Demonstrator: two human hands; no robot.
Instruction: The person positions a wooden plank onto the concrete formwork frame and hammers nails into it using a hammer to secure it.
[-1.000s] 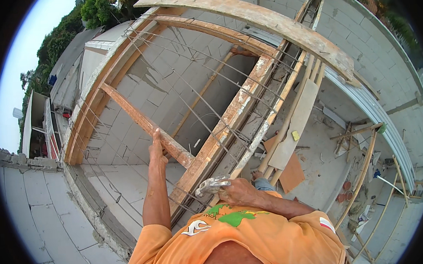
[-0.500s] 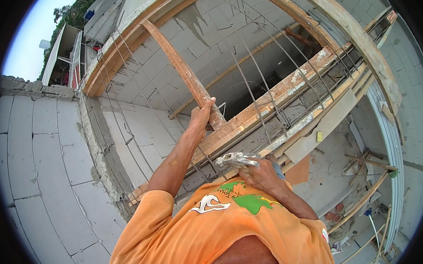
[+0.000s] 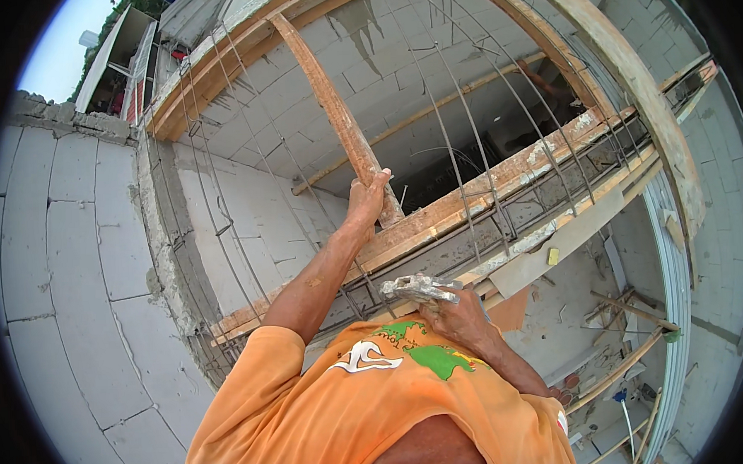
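My left hand (image 3: 368, 201) is wrapped round the lower end of a rough wooden strut (image 3: 322, 97), close above a long form board (image 3: 502, 176). The strut runs away from me across the opening to the timber at the far side. Close to my chest, my right hand (image 3: 457, 319) grips a hammer (image 3: 419, 288). The hammer's head is coated with dried cement and points left; its handle is mostly hidden by my hand. Below the hammer, steel reinforcing bars (image 3: 357, 274) lie in the trough between the boards.
Bent steel rods (image 3: 460, 174) rise across the opening. A block wall (image 3: 75, 270) stands on the left. At the right are a curved-looking plank (image 3: 660, 95), metal profiles (image 3: 669, 244), and poles (image 3: 618, 379) over a littered lower floor. Another person's arm (image 3: 539, 84) shows dimly inside the opening.
My view has shifted slightly, so the strut and boards sit a little farther right and higher. Both hands keep their holds. The other person's arm inside the opening has moved and shows less.
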